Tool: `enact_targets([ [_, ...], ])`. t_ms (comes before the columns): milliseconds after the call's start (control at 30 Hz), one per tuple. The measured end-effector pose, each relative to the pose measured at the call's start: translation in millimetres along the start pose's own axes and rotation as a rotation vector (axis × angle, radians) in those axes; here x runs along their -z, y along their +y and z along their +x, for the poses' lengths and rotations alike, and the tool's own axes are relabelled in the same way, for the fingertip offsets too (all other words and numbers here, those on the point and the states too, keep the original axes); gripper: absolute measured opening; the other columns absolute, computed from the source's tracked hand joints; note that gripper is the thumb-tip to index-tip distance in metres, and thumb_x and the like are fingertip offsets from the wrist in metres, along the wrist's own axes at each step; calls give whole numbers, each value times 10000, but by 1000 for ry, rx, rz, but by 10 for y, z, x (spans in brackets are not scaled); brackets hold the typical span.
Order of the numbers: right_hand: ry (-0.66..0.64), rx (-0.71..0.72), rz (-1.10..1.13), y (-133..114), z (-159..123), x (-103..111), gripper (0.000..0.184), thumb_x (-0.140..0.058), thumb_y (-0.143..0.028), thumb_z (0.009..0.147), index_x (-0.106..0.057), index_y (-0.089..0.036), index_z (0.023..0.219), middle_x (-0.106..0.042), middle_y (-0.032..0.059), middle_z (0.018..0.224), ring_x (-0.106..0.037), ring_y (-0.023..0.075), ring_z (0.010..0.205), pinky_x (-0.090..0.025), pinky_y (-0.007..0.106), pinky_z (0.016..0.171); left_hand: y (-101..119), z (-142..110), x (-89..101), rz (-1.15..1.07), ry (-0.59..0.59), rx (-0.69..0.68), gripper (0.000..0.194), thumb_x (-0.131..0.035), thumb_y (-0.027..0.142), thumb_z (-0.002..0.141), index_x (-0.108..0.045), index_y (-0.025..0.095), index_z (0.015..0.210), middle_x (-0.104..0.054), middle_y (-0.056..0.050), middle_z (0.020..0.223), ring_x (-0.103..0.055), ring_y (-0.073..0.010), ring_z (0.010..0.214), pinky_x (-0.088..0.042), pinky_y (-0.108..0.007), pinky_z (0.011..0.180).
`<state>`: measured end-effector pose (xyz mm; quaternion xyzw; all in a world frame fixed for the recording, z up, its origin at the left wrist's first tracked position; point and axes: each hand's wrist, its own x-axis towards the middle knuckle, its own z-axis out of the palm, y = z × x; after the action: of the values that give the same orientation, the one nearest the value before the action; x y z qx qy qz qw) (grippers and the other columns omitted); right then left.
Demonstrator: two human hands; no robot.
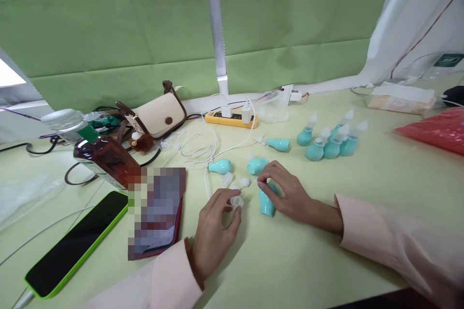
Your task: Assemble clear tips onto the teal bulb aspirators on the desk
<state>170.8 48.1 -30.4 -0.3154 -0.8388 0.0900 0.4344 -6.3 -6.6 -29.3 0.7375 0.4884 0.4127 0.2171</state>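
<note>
the left hand (216,231) comes from below with bent wrist, its thumb and fingers curved, lightly pinching a small clear piece (237,201). the right hand (288,193) reaches in from the right, thumb and index finger almost meeting; i cannot tell whether they hold something whitish. it partly hides a turquoise bulb (267,205), which lies on the surface (290,260). both sleeves (377,227) are cut off.

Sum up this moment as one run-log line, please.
left hand: holding small clear part | right hand: at turquoise bulb, grip unclear | farther back: upright bulbs | left of hands: green-cased phone
</note>
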Motion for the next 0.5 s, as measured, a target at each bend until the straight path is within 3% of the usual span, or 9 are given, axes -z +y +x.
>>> enact_targets([
  [200, 6, -51, 0, 16, 9, -7, 82, -451, -117, 766, -449, -185, 719, -517, 26, 669, -423, 153, 684, -389, 304, 618, 12, 15, -3, -32, -9, -10, 172, -419, 67, 752, -485, 193, 849, -489, -35, 897, -490, -138, 849, -498, -238, 680],
  [500, -16, -47, 30, 24, 10, -32, 69, -449, -133, 779, -455, -185, 733, -513, 22, 687, -438, 142, 680, -388, 320, 664, 12, 18, -5, 32, -54, 27, 166, -399, 55, 747, -441, 199, 819, -434, -27, 877, -486, -138, 777, -471, -269, 669],
])
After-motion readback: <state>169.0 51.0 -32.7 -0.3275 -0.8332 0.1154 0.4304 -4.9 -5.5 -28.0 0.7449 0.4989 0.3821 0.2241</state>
